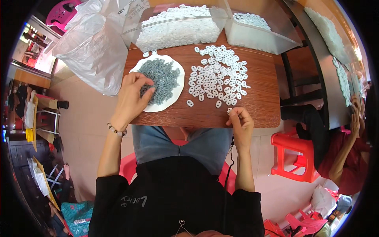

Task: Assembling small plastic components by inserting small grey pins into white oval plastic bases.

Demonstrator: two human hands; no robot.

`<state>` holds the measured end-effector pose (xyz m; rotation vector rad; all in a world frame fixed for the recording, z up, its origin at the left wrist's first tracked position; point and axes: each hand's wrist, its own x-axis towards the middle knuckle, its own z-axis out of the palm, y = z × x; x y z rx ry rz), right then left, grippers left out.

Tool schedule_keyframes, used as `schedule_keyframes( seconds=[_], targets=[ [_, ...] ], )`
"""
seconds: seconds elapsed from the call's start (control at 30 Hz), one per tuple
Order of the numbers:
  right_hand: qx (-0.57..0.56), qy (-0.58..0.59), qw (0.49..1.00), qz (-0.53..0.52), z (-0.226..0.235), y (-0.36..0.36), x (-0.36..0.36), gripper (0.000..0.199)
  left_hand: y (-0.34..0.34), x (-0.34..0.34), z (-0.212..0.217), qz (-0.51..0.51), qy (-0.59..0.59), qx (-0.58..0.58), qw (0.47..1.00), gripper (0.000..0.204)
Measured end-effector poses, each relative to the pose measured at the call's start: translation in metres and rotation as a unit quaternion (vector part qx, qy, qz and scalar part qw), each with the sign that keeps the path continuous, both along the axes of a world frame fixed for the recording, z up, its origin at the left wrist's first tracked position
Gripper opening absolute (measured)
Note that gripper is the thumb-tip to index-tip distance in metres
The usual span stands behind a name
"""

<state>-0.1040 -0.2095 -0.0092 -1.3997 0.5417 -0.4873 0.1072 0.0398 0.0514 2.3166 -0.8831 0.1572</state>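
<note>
My left hand (134,94), a beaded bracelet on its wrist, reaches over a white scallop-edged plate (178,91) heaped with small grey metal screws (167,77). Its thumb and forefinger come together in a pinch at the pile; whatever is between the tips is too small to make out. At the front edge of the brown table (260,87), my right hand (241,120) pinches a small white oval plastic piece with two holes (229,111). Many matching white pieces (217,77) lie loose on the tabletop between the plate and my right hand.
Two clear plastic bins (177,29) (256,37) of white pieces stand at the back. A big white plastic bag (92,55) is at the left. To the right are a red stool (294,154) and another person (347,154) at a dark table (316,59).
</note>
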Motion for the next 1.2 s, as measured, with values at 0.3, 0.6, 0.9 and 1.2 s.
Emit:
schedule_keyframes(
  seconds=[0.3,0.6,0.9,1.2],
  targets=[
    [-0.044,0.044,0.998,-0.002,0.01,0.006,0.007,0.012,-0.008,0.008,-0.009,-0.019,-0.002,0.091,0.996,0.02],
    [-0.037,0.045,0.998,-0.008,0.008,0.005,0.009,0.014,-0.011,0.008,-0.018,-0.011,0.013,0.046,0.999,0.008],
    [0.001,0.044,0.999,-0.014,0.013,0.006,0.01,0.013,-0.011,0.01,-0.014,0.015,0.075,-0.062,0.995,0.006],
    [0.07,0.028,0.997,0.032,0.039,0.022,0.039,0.01,-0.018,-0.007,-0.031,0.05,0.431,-0.362,0.825,0.012]
  ],
)
